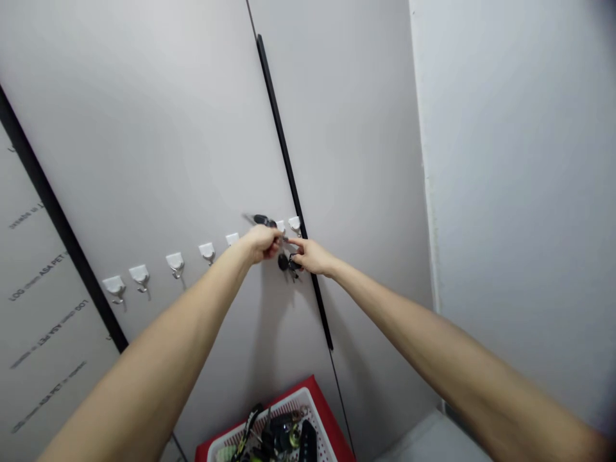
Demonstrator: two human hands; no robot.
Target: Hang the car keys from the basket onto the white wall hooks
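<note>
My left hand (264,244) is closed in front of the grey cabinet door, with a black-headed key (261,220) sticking out above its fingers. That key's blade points left and is blurred. Close on the right, my right hand (312,256) has its index finger stretched toward the left fingertips, its other fingers curled at a bunch of keys (283,262) with black heads hanging below. Both hands are by two white wall hooks, one partly behind the left fingers and the right-hand hook (294,224) beside the black handle strip. The exact contact between fingertips, ring and hook is too small to make out.
Several more white hooks (175,262) run in a row to the left across the door. A long black handle strip (283,144) lies right of the hands. Below, a white basket (321,420) of keys and small items stands on a red surface (332,427). A pale wall (520,160) rises at right.
</note>
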